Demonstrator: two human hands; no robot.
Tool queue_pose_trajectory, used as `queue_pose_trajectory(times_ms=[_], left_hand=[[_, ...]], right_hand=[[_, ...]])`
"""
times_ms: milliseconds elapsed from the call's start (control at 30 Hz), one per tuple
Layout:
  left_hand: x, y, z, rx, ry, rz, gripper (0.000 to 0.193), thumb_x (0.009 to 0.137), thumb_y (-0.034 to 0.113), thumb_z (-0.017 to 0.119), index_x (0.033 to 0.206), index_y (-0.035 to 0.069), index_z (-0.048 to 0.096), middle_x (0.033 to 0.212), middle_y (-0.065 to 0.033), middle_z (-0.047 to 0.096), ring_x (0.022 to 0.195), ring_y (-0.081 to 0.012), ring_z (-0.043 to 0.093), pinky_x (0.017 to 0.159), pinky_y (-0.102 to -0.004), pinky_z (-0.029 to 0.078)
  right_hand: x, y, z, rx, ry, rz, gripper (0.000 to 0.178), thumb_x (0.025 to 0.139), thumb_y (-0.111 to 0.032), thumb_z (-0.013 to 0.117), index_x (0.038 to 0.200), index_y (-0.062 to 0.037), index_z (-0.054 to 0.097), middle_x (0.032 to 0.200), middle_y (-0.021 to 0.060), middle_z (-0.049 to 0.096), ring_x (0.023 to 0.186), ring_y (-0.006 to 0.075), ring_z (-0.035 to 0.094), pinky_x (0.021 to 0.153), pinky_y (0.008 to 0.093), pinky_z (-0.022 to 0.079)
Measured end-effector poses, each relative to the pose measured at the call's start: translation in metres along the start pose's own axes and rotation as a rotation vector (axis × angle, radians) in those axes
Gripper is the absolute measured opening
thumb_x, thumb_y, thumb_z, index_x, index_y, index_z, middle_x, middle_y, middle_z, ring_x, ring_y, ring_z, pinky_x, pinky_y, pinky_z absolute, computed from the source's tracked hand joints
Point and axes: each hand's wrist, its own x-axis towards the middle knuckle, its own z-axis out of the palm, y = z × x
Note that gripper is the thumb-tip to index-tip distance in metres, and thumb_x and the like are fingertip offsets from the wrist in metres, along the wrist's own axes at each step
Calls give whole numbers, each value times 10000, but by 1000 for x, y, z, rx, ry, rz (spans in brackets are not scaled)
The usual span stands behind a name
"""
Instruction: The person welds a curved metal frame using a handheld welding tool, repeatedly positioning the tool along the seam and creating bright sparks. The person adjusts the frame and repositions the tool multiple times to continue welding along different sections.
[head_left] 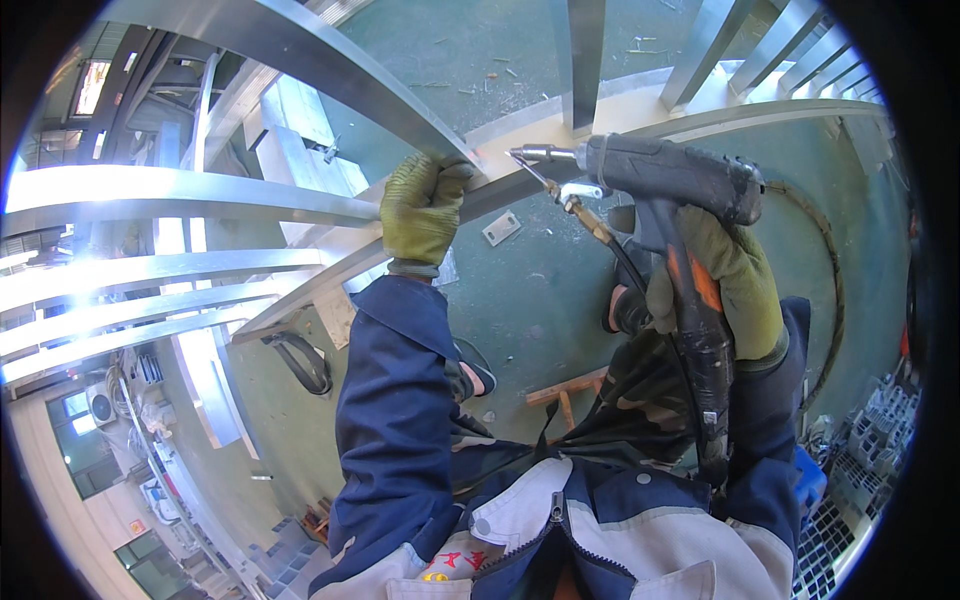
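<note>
Black pistol-grip welding torch (668, 175) with metal nozzle sits at the joint where an upright flat bar (583, 60) meets the long curved silver metal rail (700, 118); nozzle tip is just beside the joint, contact not clear from this view. Right hand (735, 285) in yellow-green glove is wrapped tight around the torch handle. Left hand (422, 208), same glove, is clamped over the slanted flat bar (330, 75) where it meets the rail, near the nozzle.

Risks, my read:
- Left glove close to the nozzle: heat or spatter could reach it.
- Black hose (700, 370) hangs down across the torso; a snag would pull the tip off the joint.
- Rail held by hand only; a slip shifts the joint.
- Offcuts on green floor (520, 290) below: trip hazard.
</note>
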Motion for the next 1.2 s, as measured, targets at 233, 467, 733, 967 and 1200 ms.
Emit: queue_pose_trajectory(times_ms=[233,467,733,967,1200], left_hand=[[-1,-5,0,7,9,1,84,1025,135,794,1059,59,792,901,-86,749,816,-250,745,768,-376,587],[0,-6,1,-8,-9,24,65,1021,117,785,1055,63,789,904,-101,748,813,-272,748,767,-393,589],[-1,-6,4,-33,11,5,67,1024,129,786,1054,69,787,898,-101,743,807,-286,750,755,-400,584],[-2,-7,4,-12,8,11,79,1036,143,785,1068,72,793,904,-102,747,815,-275,756,752,-395,589],[-2,-7,2,-23,16,23,78,1045,135,778,1065,62,792,910,-97,753,819,-268,757,760,-386,593]], right_hand=[[21,11,-2,37,-94,40,579,1096,-529,723,1418,-48,695,928,138,783,651,182,696,566,320,541],[23,4,26,14,-30,24,586,1130,-512,669,1392,12,694,780,126,729,588,191,673,555,319,555],[30,11,24,30,-79,31,602,1125,-523,673,1435,-8,649,812,142,741,593,201,687,565,347,579],[34,17,22,24,-118,30,614,1128,-540,659,1451,-18,632,838,146,756,608,203,703,564,343,584],[34,12,22,-41,-144,53,622,1123,-543,669,1461,-22,648,833,134,760,614,198,707,566,334,580]])
